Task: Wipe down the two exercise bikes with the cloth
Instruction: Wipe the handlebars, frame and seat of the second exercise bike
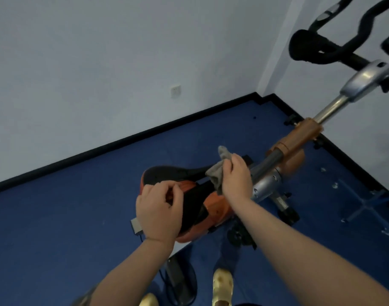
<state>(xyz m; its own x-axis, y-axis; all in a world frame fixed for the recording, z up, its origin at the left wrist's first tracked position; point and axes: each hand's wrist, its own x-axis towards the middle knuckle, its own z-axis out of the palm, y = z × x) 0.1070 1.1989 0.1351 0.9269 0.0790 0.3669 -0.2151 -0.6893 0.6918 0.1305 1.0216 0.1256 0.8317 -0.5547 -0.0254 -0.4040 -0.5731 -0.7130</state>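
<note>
An orange and black exercise bike (pixel 293 146) stands below me, its black handlebars (pixel 321 47) at the upper right. Its black and orange saddle (pixel 184 175) is at the centre. My right hand (pixel 236 175) grips a grey cloth (pixel 217 171) and holds it against the nose of the saddle. My left hand (pixel 158 208) hovers over the saddle's rear with its fingers curled; I see nothing in it. Only one bike is in view.
Blue floor (pixel 67 217) spreads to the left, bordered by a black skirting board and white walls with a socket (pixel 175 91). A pedal (pixel 242 237) and my gold shoes (pixel 223 283) are below. A blue metal base (pixel 365 202) lies at the right.
</note>
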